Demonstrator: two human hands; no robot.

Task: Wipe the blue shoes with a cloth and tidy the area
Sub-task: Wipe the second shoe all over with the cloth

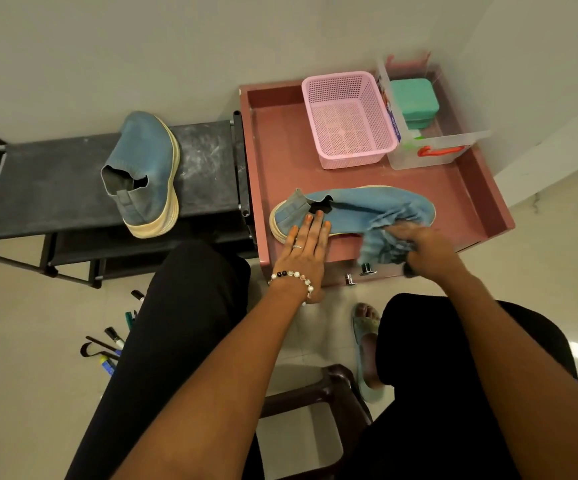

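Left hand (pixel 306 239) is pressing flat on the blue knit slip-on shoe (pixel 356 211) on the pink tabletop (pixel 280 140) while right hand (pixel 419 242), gripping a crumpled blue cloth (pixel 382 237), is wiping its toe; the second shoe (pixel 145 171), left of both hands, and tidying are seemingly remaining.

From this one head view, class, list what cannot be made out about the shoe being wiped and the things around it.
- Toe of the shoe on the pink cabinet: covered by the blue cloth.
- Right hand: motion-blurred, so its grip on the cloth is unclear.
- Clear box: label too small to read.
- Pens on the floor: partly hidden by the person's leg.
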